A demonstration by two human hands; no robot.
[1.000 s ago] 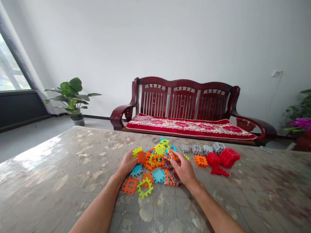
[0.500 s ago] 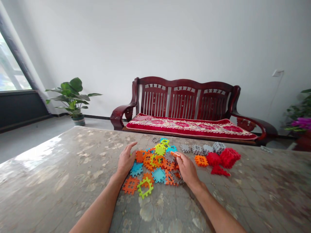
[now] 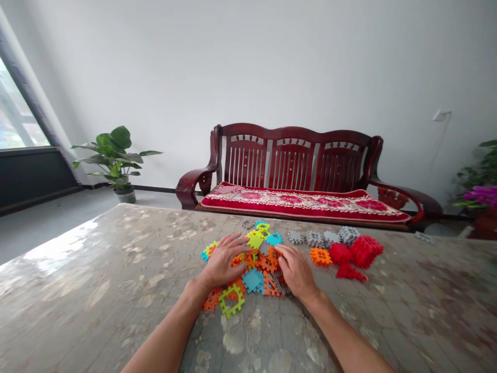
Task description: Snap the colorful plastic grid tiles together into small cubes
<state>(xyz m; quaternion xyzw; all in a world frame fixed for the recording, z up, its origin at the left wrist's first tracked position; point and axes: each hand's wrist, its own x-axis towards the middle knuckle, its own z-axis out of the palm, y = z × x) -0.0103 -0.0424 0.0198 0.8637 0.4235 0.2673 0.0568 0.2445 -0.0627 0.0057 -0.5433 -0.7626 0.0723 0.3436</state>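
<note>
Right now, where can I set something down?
The table is bare left of the left forearm and between it and the right forearm, short of the tiles, which crowd the left hand and right hand. Red blocks cluster farther right.

Just one head cam: up behind the left hand (image 3: 225, 262) and right hand (image 3: 298, 270), near both, looking forward and down.

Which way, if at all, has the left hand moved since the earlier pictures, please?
Yes: against the wooden bench, the left hand has moved to the right, and its fingers now spread over the pile of interlocking plastic tiles.
</note>
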